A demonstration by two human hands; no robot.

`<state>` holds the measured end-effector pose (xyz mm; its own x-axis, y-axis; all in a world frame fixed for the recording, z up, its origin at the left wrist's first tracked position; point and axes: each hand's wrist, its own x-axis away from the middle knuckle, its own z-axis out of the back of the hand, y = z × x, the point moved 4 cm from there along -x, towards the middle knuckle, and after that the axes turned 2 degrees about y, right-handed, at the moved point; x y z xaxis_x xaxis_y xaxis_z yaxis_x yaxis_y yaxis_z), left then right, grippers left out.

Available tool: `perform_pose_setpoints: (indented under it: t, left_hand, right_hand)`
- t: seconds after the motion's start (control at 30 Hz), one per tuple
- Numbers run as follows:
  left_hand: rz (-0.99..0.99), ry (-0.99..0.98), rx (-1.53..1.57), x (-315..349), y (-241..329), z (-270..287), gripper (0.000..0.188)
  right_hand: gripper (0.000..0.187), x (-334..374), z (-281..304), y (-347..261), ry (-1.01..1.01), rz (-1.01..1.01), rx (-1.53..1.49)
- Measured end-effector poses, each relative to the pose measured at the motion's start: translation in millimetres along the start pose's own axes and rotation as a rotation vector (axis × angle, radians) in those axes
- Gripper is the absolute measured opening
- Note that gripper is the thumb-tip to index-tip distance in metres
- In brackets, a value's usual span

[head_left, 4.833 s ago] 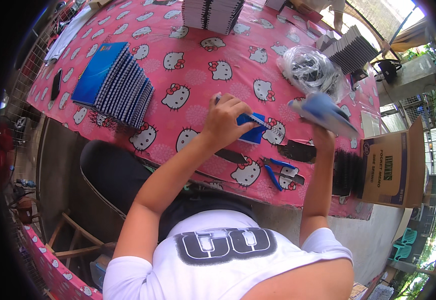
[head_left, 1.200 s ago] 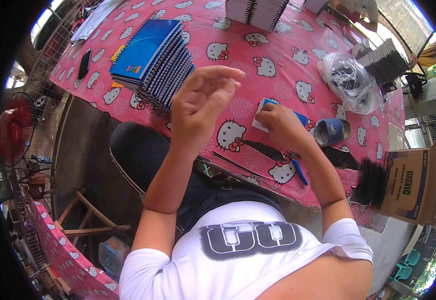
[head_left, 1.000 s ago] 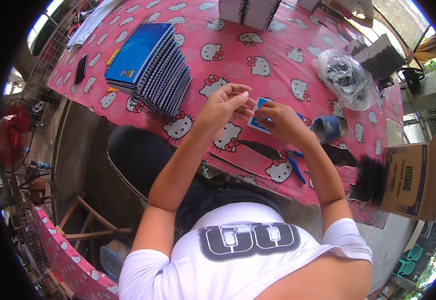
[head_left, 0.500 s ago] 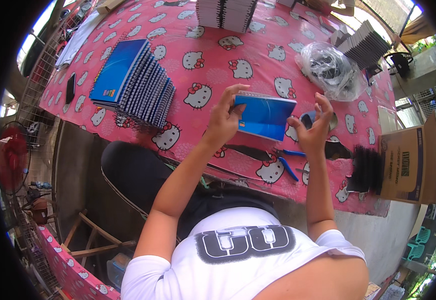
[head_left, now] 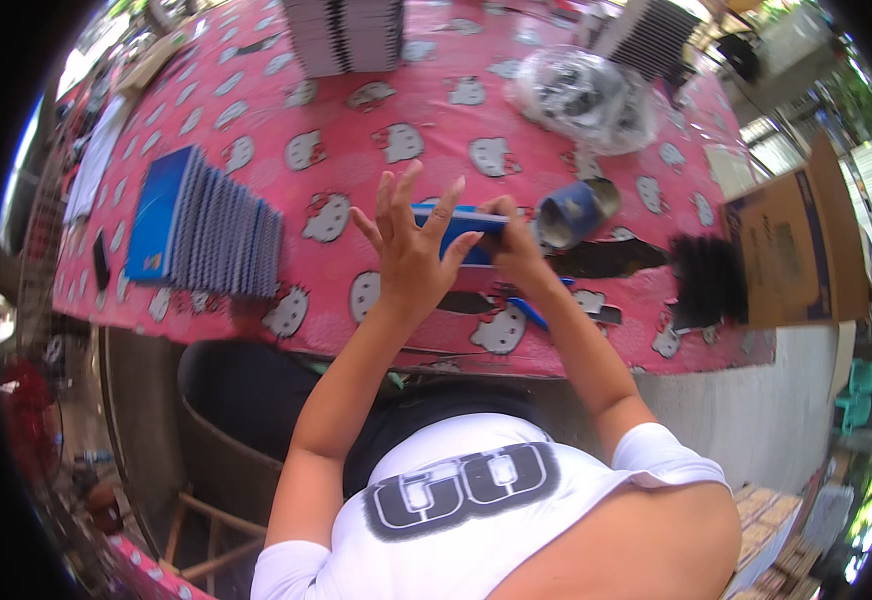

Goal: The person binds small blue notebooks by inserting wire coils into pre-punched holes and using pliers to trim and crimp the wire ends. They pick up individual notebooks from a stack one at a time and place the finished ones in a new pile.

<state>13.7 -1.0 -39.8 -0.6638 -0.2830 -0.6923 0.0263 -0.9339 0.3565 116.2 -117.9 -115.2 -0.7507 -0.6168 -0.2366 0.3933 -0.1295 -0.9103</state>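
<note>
I hold a blue notebook point(head_left: 453, 221) edge-on above the pink cartoon-cat tablecloth point(head_left: 356, 120). My left hand point(head_left: 411, 255) grips its near left side with the fingers spread upward. My right hand point(head_left: 516, 255) closes on the notebook's right end. Just right of my right hand lies a blue roll point(head_left: 571, 212) on its side. Blue-handled pliers point(head_left: 536, 312) lie on the cloth under my right wrist, beside some black strips point(head_left: 606, 258).
A fanned row of blue spiral notebooks point(head_left: 206, 230) lies at the left. A stack of notebooks point(head_left: 346, 35) stands at the back. A clear bag of black coils point(head_left: 586, 95) is at back right. A cardboard box point(head_left: 786, 250) stands at the right. Black spiral bindings point(head_left: 706, 285) lie near it.
The notebook was flat and open-faced between my hands half a second ago; now it is turned edge-on and my hands have come closer together on it.
</note>
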Motion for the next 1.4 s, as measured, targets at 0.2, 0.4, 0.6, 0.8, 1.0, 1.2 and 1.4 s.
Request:
perform_pose_setpoints:
  t: [0.2,0.4,0.6,0.8,1.0,1.2,1.4]
  left_hand:
    - [0.075,-0.1,0.222,-0.6,-15.7,-12.0,0.012]
    - [0.052,-0.158,0.247,-0.9,-15.9,-21.7,0.016]
    - [0.087,-0.162,0.261,-6.2,-14.5,-6.8,0.021]
    - [0.106,-0.091,0.33,0.4,-18.9,-12.8,0.015]
    - [0.061,-0.055,0.292,-1.2,-11.6,-7.9,0.015]
    - [0.083,-0.044,0.292,0.4,-11.9,-7.7,0.017]
    - [0.094,-0.02,0.262,2.1,-8.3,-8.5,0.016]
  right_hand:
    - [0.035,21.8,144.7,12.8,0.44,-0.06,0.661]
    - [0.024,108.6,309.7,110.2,0.488,-0.581,1.209]
    - [0.026,46.5,216.6,15.2,0.444,-0.112,0.956]
    - [0.022,17.2,63.2,-66.7,0.137,0.11,0.22]
    - [0.023,1.4,63.4,-64.5,0.067,0.124,0.193]
    - [0.023,-7.5,64.4,-60.2,-0.123,-0.004,0.138]
    - [0.021,-10.9,68.0,-59.1,-0.152,0.015,0.157]
